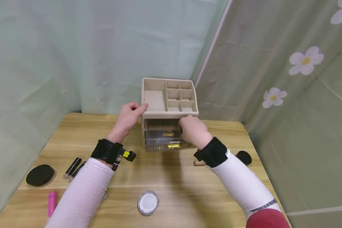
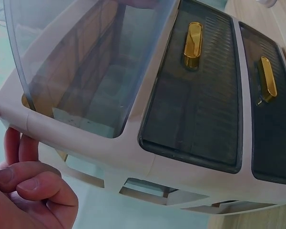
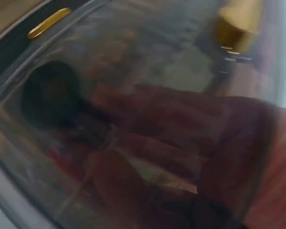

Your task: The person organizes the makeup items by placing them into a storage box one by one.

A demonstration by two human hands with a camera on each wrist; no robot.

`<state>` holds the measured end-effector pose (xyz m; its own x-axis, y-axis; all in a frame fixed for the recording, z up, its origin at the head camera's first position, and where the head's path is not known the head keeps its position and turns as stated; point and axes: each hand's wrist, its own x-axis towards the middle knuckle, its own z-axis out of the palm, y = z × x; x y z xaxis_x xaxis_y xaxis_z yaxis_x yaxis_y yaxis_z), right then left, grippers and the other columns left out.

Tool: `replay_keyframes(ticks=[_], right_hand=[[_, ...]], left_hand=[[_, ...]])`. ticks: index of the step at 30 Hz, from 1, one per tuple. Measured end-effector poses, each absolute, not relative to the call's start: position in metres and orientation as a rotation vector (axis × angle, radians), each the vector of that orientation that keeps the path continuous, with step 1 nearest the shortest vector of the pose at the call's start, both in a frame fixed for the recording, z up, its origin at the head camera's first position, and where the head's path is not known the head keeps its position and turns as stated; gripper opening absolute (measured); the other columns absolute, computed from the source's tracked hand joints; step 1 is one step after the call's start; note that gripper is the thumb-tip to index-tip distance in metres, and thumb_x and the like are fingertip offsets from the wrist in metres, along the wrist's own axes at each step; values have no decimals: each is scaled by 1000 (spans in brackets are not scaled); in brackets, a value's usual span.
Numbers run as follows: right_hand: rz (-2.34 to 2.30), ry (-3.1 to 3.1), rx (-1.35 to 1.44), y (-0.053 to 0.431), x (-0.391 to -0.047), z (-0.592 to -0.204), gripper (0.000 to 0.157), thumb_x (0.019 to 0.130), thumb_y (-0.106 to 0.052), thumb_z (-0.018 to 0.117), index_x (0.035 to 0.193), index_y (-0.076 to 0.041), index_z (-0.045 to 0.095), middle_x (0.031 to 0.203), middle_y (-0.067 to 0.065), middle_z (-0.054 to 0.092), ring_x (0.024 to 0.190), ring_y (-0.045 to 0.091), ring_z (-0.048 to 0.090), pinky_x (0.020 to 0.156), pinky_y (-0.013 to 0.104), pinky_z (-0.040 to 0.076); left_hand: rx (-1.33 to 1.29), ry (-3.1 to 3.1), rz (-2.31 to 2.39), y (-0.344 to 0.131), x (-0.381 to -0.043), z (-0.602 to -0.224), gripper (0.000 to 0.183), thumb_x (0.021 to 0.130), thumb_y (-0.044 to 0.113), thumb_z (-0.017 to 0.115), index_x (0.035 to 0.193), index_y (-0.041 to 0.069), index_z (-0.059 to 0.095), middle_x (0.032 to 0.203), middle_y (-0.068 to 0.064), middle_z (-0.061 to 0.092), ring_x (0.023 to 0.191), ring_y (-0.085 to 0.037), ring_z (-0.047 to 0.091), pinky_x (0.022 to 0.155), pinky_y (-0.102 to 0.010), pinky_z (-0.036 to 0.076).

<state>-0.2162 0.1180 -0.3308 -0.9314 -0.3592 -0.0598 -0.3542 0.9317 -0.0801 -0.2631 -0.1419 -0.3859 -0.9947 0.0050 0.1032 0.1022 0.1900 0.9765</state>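
Observation:
A cream drawer organizer point(image 1: 171, 113) stands at the back of the table. My left hand point(image 1: 128, 117) grips its upper left corner, the thumb on the top edge and fingers curled at the side. Its smoky clear upper drawer point(image 1: 156, 141) with a gold handle point(image 1: 174, 146) is pulled out. My right hand point(image 1: 195, 129) reaches in behind that drawer's front. Through the panel in the right wrist view, its blurred fingers and thumb pinch a dark round-ended thing point(image 3: 51, 93); its kind is unclear. Two lower drawers, one a dark drawer point(image 2: 195, 95), are closed in the left wrist view.
On the left lie a black-lidded round case point(image 1: 40, 175), black-capped tubes point(image 1: 73, 166) and a pink tube point(image 1: 52, 203). A silver-rimmed round compact point(image 1: 148, 203) lies in front. Near my right arm are a black round item point(image 1: 243, 157) and a tan item point(image 1: 199, 163).

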Motion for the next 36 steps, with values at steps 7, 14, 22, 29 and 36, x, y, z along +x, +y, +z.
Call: replay_keyframes(ticks=[7, 14, 22, 29, 36], right_hand=[[64, 3053, -469, 108, -216, -336, 13, 92, -2, 71, 85, -11, 76, 90, 10, 75, 76, 29, 74, 58, 46, 59], [92, 3074, -414, 112, -211, -333, 8, 94, -3, 71, 88, -7, 76, 89, 12, 75, 75, 30, 74, 56, 47, 59], [-107, 3062, -499, 123, -203, -326, 26, 95, -5, 73, 71, -11, 67, 72, 2, 62, 62, 19, 60, 57, 39, 49], [-512, 3186, -575, 143, -189, -326, 16, 101, -20, 74, 88, -15, 81, 73, -5, 67, 59, 10, 58, 62, 34, 51], [-946, 3343, -568, 171, -183, -343, 15, 101, -19, 74, 101, -7, 84, 67, -2, 69, 53, 8, 57, 55, 31, 47]], left_hand=[[-100, -2392, -1919, -144, -264, -391, 51, 100, 46, 74, 74, 9, 49, 71, 1, 39, 75, -22, 40, 62, -32, 28], [-135, -2382, -1933, -141, -265, -394, 52, 100, 46, 74, 72, 11, 49, 69, 3, 37, 70, -20, 38, 61, -32, 27], [-98, -2390, -1922, -141, -264, -395, 52, 99, 47, 74, 73, 11, 49, 68, 4, 35, 72, -22, 38, 60, -32, 26], [-80, -2364, -1957, -143, -262, -394, 50, 100, 44, 74, 73, 11, 49, 69, 3, 37, 80, -23, 41, 65, -32, 28], [-82, -2354, -1980, -144, -262, -394, 50, 100, 45, 75, 73, 12, 48, 67, 4, 36, 76, -22, 40, 64, -32, 28]])
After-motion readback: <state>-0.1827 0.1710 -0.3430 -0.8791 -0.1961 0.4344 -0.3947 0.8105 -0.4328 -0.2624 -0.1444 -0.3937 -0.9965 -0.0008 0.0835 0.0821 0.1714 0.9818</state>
